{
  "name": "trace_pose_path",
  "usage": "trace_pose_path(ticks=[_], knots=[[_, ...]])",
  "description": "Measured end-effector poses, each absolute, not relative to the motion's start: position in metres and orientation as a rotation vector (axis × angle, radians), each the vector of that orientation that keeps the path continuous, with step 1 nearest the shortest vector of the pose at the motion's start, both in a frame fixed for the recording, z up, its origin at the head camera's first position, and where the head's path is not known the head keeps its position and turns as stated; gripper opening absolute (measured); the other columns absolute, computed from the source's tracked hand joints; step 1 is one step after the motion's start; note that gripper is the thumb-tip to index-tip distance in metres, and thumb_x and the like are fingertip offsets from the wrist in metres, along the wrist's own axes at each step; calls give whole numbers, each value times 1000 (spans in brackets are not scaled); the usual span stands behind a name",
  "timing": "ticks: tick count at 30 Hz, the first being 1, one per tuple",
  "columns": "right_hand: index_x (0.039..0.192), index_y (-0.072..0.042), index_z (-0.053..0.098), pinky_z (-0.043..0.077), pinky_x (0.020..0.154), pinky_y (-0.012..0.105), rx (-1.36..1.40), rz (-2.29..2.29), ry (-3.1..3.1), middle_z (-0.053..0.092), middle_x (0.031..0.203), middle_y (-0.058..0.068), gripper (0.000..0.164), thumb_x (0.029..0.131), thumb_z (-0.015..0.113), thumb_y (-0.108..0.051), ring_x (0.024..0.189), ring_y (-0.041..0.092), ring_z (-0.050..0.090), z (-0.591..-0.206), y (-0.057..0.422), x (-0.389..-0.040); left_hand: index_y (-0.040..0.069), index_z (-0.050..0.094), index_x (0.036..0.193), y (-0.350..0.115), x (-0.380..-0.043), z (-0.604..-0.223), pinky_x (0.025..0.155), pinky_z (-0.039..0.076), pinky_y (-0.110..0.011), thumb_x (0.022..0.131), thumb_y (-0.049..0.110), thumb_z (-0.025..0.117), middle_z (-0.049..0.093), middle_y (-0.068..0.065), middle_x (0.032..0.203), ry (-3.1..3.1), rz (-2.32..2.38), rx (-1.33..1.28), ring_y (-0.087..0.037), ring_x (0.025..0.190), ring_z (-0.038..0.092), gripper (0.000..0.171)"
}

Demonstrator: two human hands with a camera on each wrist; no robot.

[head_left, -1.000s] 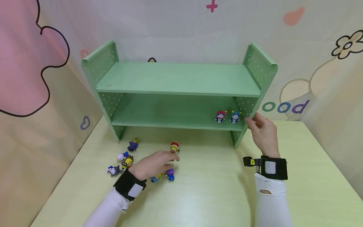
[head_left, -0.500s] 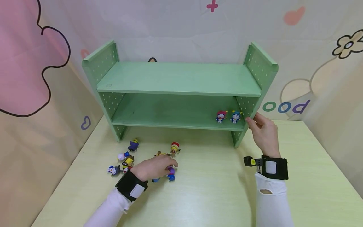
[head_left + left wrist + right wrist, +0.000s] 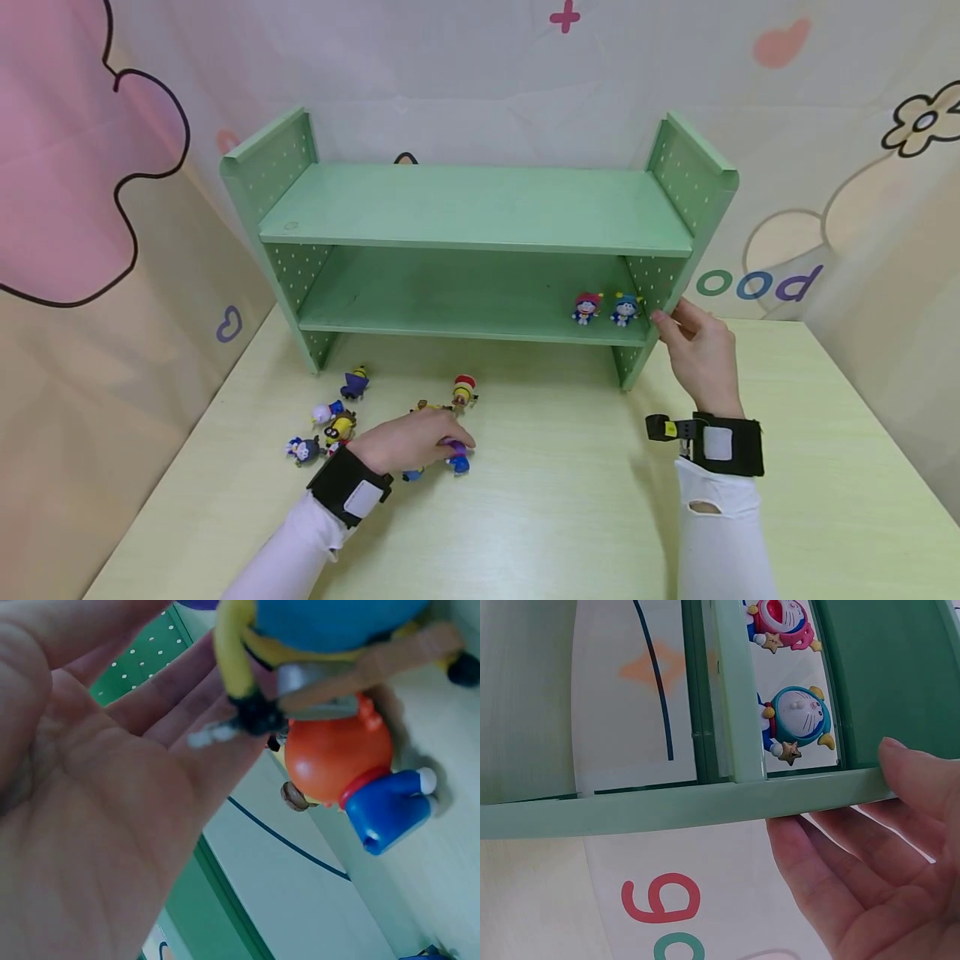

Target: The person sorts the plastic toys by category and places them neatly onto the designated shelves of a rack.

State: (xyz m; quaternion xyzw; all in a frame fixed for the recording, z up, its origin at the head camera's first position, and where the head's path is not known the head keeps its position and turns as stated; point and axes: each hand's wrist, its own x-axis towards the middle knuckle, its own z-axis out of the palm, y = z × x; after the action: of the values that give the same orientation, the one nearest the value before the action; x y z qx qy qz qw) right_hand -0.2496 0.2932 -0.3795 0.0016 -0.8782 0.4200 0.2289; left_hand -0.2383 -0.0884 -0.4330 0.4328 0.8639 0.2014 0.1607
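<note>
My left hand point(image 3: 411, 439) reaches down to the table and pinches a small purple-and-blue figurine point(image 3: 458, 462) between thumb and fingers; its top is covered by the hand. In the left wrist view, a yellow figurine with blue clothing point(image 3: 337, 626) and an orange-headed figurine point(image 3: 337, 754) lie beside the palm. My right hand point(image 3: 701, 354) grips the right side panel of a green shelf point(image 3: 472, 208), with the thumb at its front edge and fingers along the outside. Near that panel, a pink-hooded figurine point(image 3: 586, 308) and a blue-hooded figurine point(image 3: 624, 309) stand on the lower shelf board.
Several figurines lie on the left of the table point(image 3: 555, 500), among them a purple-caped one point(image 3: 355, 382) and a grey-and-blue one point(image 3: 303, 450). A red-capped figurine point(image 3: 464, 389) is beyond the left hand. Behind the shelf hangs a printed cloth point(image 3: 480, 75).
My left hand has drawn back slightly toward me and closed its fingers on the purple-and-blue figurine, which has shifted a little. My right hand keeps its grip on the shelf.
</note>
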Motion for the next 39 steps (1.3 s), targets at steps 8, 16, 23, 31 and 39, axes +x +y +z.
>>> trace_pose_path(ticks=[8,16,23,31,39], knots=[[142,-13,52,47,91,44,-3,1170,-2420,58,129,8,42,104,54,-31,107,27,62,-379,293,-249,12,69,112,-88,-235,-431,91,44,-25,90,-8,61,60,3,108,2493,525,1164,-12,103,55,31],[143,-16,51,47,92,45,-23,1201,-2425,57,131,6,43,103,54,-33,108,25,63,-378,293,-247,14,67,106,-85,-234,-434,91,44,-27,87,-5,67,58,3,105,2551,461,1212,-15,103,56,26],[143,-15,51,47,91,44,-13,1183,-2422,57,131,7,44,104,54,-32,108,26,62,-379,293,-248,15,64,93,-83,-238,-437,78,45,-21,89,8,73,54,6,93,2562,476,1234,-9,85,51,12],[144,-14,50,47,91,44,-16,1184,-2426,57,131,8,44,104,54,-33,108,27,62,-379,293,-248,16,64,95,-85,-240,-432,76,45,-23,91,14,72,56,12,86,2561,528,1239,-3,76,51,9],[143,-14,51,47,91,44,-21,1187,-2424,58,130,8,44,103,54,-32,108,26,62,-379,292,-248,16,64,106,-89,-243,-427,74,47,-20,92,14,71,60,10,93,2528,713,1169,-5,79,55,16]])
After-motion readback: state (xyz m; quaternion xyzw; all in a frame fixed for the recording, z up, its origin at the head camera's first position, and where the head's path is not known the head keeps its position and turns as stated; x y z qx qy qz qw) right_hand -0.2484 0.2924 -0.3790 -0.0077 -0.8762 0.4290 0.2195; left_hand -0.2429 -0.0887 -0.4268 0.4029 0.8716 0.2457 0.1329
